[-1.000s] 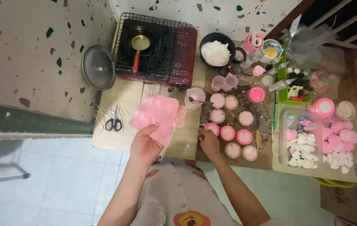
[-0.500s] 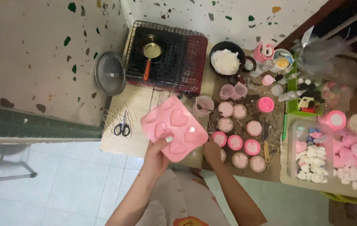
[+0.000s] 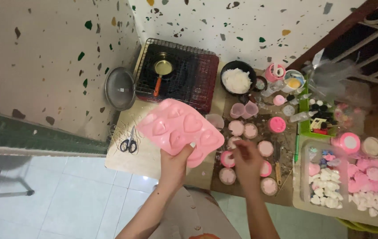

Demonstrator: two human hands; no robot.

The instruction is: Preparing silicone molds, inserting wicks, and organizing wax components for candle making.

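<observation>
Above the near table edge, my left hand [image 3: 174, 164] grips a pink silicone mould [image 3: 179, 130] with heart-shaped cavities. My right hand [image 3: 247, 160] hovers loosely curled, grasping nothing, over small pink-filled cups [image 3: 227, 158].

Both forearms are bare, and the person wears a cream buttoned top [image 3: 197, 219] with an orange print.

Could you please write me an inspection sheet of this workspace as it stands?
Surface: table by a speckled wall.
Job's things: pink heart mould, held up and tilted; round pink tins on the table.
Clutter: scissors, stove with small pan, bowl of white flakes, tray of pink and white pieces, green basket of bottles.
Grippers: left hand grips the mould's near edge; right hand hovers over the tins, holding unclear.
Cables: nothing seen.
Surroundings: tiled floor, round lid against the wall.
</observation>
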